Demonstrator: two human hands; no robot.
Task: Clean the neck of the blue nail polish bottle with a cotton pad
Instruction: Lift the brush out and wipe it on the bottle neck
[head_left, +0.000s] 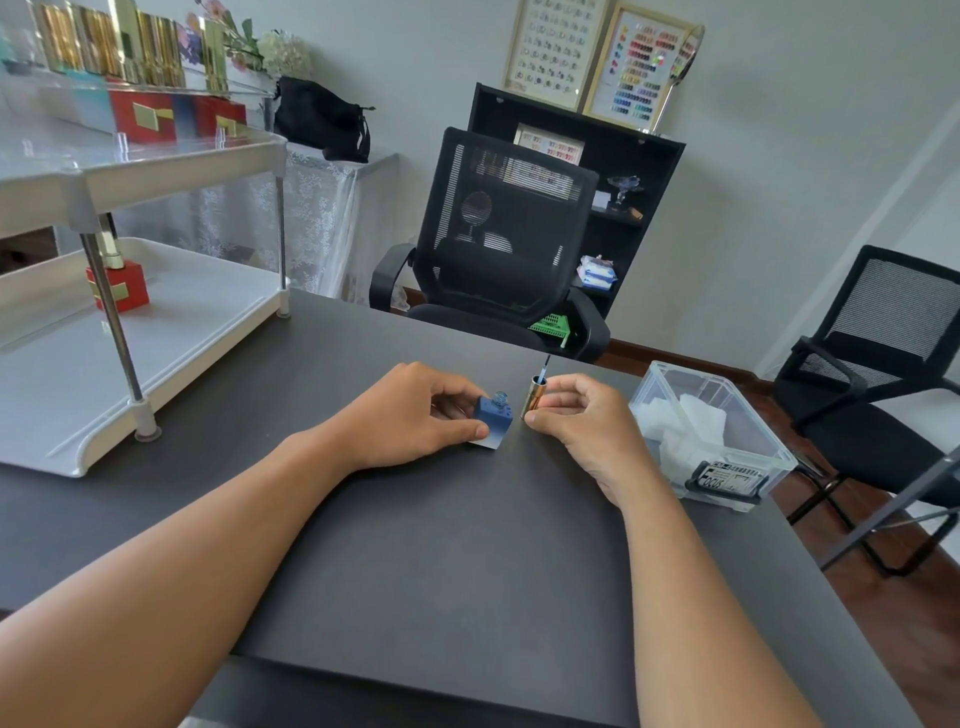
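- A dark grey table (426, 545) fills the lower half of the view, seen from above by the person seated at it, with both bare forearms reaching forward.
- The blue nail polish bottle (492, 420) stands upright on the table near its far edge, between the two hands. It is a square bottle, blue at the top fading to pale at the base, and its cap is off, so the threaded neck (501, 399) is bare.
- The left hand (415, 415) grips the bottle, thumb on its near face and fingers curled round its left side.
- The right hand (576, 415) is closed on the gold cap (535, 399), pinched between thumb and fingers just to the right of the bottle. The cap is tilted, and its thin brush (544, 369) points up and away from the person.
- A clear plastic box (727, 467) sits on the table near the right hand; it holds white cotton pads (691, 421).
- On the left a white two-tier shelf (156, 332) stands on the table, with a red bottle (118, 286) on its lower tier and red and gold boxes on top.
- A black mesh office chair (498, 249) faces the table from the far side.
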